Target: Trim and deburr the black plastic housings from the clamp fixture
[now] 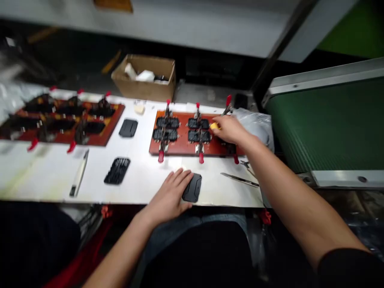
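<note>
My left hand lies with fingers stretched out at the left edge of a flat black plastic cover, near the table's front edge. My right hand pinches a small yellow block, perhaps sponge, over the right end of a red-brown fixture board. Black plastic parts sit in the board under toggle clamps with red handles. The clamp beyond my right hand has its handle raised. My right hand and forearm partly hide the board's right end.
A second clamp board stands left. Between the boards lie a black cover and a ribbed black part. Knives lie on the table. Behind is a cardboard box; a green conveyor stands right.
</note>
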Demonstrator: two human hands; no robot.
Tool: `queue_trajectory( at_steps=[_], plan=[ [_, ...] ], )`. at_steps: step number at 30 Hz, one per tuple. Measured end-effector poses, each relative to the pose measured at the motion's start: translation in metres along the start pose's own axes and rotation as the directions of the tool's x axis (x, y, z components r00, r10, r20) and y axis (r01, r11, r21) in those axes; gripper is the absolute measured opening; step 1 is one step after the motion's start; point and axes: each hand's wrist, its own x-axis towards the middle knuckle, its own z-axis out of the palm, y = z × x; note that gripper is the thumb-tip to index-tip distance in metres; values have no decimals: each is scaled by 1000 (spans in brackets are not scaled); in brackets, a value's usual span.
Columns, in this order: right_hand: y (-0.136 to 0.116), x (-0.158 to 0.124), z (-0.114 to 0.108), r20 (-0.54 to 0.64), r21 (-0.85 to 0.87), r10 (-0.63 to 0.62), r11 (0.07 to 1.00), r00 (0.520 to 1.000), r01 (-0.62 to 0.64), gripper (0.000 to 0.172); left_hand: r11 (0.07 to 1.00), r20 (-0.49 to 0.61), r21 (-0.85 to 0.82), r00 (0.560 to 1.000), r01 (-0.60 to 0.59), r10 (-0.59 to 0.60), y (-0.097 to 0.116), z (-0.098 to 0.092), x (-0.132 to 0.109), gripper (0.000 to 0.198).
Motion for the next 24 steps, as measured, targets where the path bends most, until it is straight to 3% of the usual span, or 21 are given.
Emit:
queue_trajectory(
  at_steps=[2,5,9,11,14,24],
  plan=[
    [-7,-46,9,-46,155,-81,984,996,88,36,999,-9,-31,1000,-9,9,-1,-3,2,98],
    [-25,-117,39,-34,540,-79,837,996,85,34,998,-60,-66,998,-7,3,-3,1,7,106],
    [-50,-174,97,-59,572,-40,818,997,66,30,998,-126,-66,992,0,-8,1,13,12,101],
    [-56,-181,113,-124,528,-26,845,992,88,32,998,-128,-63,992,0,-8,2,16,12,98],
    [-56,-177,114,-164,446,-77,883,984,143,39,998,-123,-70,992,-1,-8,0,17,13,91],
    [-48,-154,101,-77,465,-86,878,993,112,32,994,-121,-105,993,2,-15,-6,21,13,84]
  ],
)
